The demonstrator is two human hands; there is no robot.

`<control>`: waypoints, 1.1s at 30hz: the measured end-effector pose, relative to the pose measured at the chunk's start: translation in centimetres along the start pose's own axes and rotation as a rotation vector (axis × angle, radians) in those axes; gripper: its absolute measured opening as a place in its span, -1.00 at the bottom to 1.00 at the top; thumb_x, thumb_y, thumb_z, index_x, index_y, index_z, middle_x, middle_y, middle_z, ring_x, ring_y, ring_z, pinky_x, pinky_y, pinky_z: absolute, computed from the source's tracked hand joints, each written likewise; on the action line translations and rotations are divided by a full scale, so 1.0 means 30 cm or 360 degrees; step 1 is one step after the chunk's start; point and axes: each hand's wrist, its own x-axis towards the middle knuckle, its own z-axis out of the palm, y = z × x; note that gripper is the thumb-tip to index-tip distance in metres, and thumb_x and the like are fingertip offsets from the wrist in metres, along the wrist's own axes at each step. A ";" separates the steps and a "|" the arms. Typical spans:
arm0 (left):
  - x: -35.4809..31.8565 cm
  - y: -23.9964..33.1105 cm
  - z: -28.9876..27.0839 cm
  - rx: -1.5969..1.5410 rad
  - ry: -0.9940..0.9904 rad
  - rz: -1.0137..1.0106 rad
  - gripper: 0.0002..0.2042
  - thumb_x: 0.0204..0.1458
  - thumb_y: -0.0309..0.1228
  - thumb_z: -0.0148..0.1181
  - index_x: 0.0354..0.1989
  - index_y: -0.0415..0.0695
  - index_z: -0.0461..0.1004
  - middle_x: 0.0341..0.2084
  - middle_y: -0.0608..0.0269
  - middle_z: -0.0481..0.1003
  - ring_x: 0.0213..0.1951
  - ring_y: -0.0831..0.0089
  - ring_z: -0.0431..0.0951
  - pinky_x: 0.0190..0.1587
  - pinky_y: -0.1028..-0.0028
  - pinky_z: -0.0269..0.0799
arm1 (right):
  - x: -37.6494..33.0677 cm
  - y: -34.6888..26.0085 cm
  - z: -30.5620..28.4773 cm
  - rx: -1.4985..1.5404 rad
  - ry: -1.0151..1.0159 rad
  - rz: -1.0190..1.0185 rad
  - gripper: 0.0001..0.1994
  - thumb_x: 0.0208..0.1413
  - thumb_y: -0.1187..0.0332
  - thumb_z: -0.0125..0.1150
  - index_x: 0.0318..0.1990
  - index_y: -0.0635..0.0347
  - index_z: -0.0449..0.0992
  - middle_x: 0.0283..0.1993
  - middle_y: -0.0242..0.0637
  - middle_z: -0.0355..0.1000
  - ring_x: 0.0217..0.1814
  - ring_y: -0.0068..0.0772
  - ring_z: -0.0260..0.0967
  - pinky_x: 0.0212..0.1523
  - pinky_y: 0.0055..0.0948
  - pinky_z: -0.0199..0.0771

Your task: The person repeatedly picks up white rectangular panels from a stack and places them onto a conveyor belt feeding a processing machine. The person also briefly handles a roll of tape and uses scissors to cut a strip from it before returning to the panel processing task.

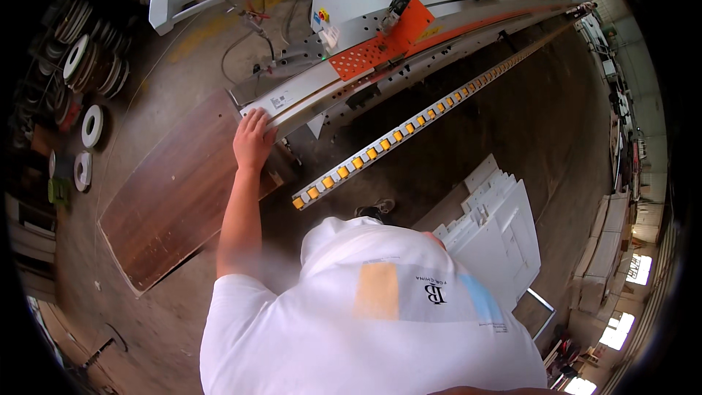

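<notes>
My left hand (254, 139) reaches forward and lies on the near left end of a long machine's pale rail (281, 99). Its fingers are stretched out over the top and the thumb is out to the side. Beneath and left of it is a large brown wood-grain board (172, 194). On my right, a patch of skin (436, 239), probably part of my right hand, shows beside a stack of white panels (493, 227). My body hides the rest of that hand, so its fingers and anything in them cannot be seen.
A roller rail with yellow rollers (372, 153) runs diagonally ahead of me. Behind it stands the machine with its orange guard (384, 44). Coils of edging strip (91, 66) fill a rack at the left. Stacked boards (603, 241) lie far right.
</notes>
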 end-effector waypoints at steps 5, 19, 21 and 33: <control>-0.008 -0.012 0.020 0.0066 0.0032 0.0021 -0.63 -0.04 -0.28 0.39 -0.03 -0.06 0.58 0.10 0.26 0.55 0.21 0.23 0.48 0.24 0.23 0.42 | -0.032 0.029 -0.004 0.0148 0.0029 -0.0111 -0.69 0.22 0.33 0.24 0.10 0.11 0.46 -0.03 -0.24 0.53 0.06 -0.42 0.46 0.14 -0.40 0.44; 0.144 0.148 0.253 0.0060 -0.0010 0.0011 -0.63 0.02 -0.21 0.33 0.00 -0.05 0.58 0.13 0.24 0.54 0.23 0.28 0.47 0.28 0.24 0.37 | -0.004 -0.185 0.045 0.0437 0.0122 -0.0044 -0.52 0.15 0.30 0.38 0.17 0.26 0.38 0.01 -0.11 0.56 0.02 -0.36 0.53 0.07 -0.38 0.53; 0.187 0.198 0.312 0.0007 -0.0073 -0.0032 -0.63 0.06 -0.19 0.29 0.01 -0.07 0.58 0.16 0.23 0.52 0.28 0.26 0.42 0.32 0.21 0.32 | -0.030 -0.196 0.079 0.0436 0.0147 -0.0046 -0.52 0.15 0.28 0.39 0.15 0.27 0.40 -0.01 -0.12 0.57 0.01 -0.35 0.54 0.06 -0.37 0.53; 0.102 0.374 0.231 -0.0683 -0.0271 0.0350 -0.67 0.07 -0.33 0.26 0.03 -0.08 0.52 0.15 0.11 0.49 0.18 0.10 0.47 0.20 0.17 0.42 | -0.370 -0.034 0.370 0.0426 0.0449 -0.0058 -0.61 0.19 0.26 0.32 0.08 0.26 0.45 -0.09 -0.08 0.57 -0.06 -0.31 0.57 -0.04 -0.34 0.56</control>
